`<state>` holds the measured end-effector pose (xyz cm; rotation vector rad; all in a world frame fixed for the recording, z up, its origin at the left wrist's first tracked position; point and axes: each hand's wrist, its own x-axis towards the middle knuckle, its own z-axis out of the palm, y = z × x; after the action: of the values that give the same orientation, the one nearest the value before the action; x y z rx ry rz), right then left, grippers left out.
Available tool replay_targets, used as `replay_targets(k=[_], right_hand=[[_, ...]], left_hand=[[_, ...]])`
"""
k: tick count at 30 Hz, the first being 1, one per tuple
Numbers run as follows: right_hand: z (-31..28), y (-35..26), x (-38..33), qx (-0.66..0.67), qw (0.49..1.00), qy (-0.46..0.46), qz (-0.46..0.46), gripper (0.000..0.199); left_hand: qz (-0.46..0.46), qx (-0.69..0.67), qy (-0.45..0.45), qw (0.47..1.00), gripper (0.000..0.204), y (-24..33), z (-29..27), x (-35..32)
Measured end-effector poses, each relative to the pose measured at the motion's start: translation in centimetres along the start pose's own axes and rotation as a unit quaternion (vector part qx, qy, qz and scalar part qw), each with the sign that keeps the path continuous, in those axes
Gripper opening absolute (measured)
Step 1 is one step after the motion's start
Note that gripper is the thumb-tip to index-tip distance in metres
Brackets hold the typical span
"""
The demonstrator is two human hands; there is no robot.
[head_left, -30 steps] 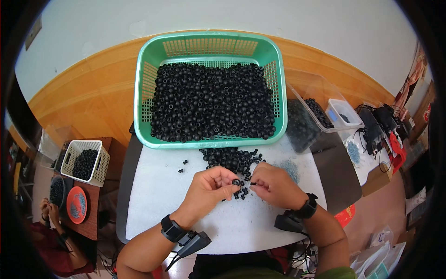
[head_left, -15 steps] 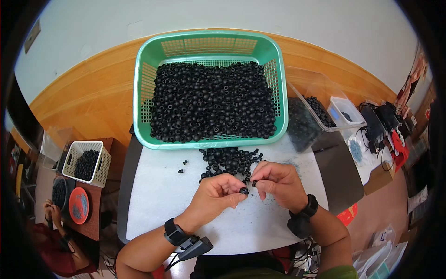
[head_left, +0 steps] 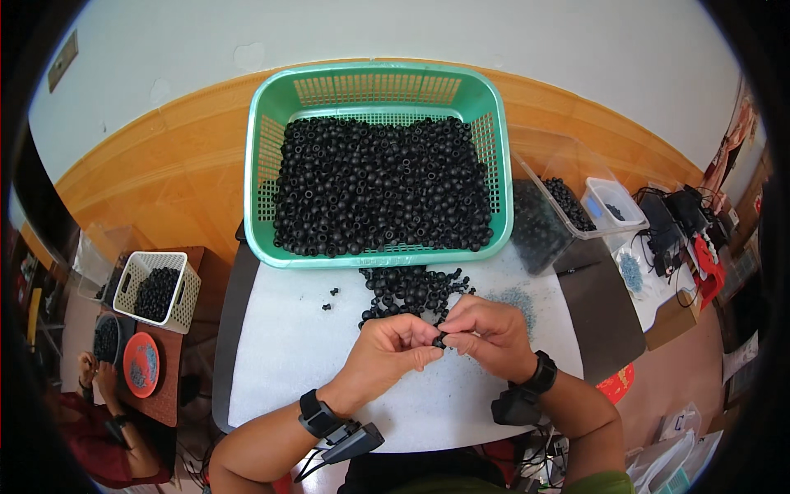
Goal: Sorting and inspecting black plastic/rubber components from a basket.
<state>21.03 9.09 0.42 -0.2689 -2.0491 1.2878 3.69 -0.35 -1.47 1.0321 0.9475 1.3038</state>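
Note:
My left hand (head_left: 385, 354) pinches a small round black hollow part (head_left: 439, 340) between thumb and fingertips. Against it, my right hand (head_left: 494, 333) is closed on a tiny black piece, mostly hidden by the fingertips. Both hands meet above a white sheet (head_left: 284, 362) on the table. Just beyond them lies a loose heap of black round parts (head_left: 399, 292), with smaller black pieces at its right side. Behind the heap stands a green plastic basket (head_left: 378, 261) holding a great many similar black parts (head_left: 378, 185).
Blue-grey crumbs (head_left: 520, 303) lie right of the heap, two black pieces (head_left: 327, 306) left. A clear box (head_left: 539, 239), a white tub (head_left: 594, 193) and a pen (head_left: 578, 268) are at right. Far left, a co-worker's hands (head_left: 99, 372) are near a red plate (head_left: 130, 362) and cream basket (head_left: 185, 298).
My hands have come together: the small piece in my right hand now meets the round part in my left. The whole view has shifted slightly.

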Motion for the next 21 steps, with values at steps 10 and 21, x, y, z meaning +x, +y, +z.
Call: replay_targets(k=[10, 21], right_hand=[[0.6, -1.3, 0.4, -0.257, 0.952, -0.014, -0.166, 0.031], [0.9, -0.9, 0.1, -0.401, 0.888, -0.034, -0.224, 0.029]], left_hand=[[0.002, -0.076, 0.002, 0.997, 0.011, -0.6, -0.3, 0.0], [-0.008, -0.068, 0.016, 0.998, 0.008, -0.5, 0.3, -0.3]])
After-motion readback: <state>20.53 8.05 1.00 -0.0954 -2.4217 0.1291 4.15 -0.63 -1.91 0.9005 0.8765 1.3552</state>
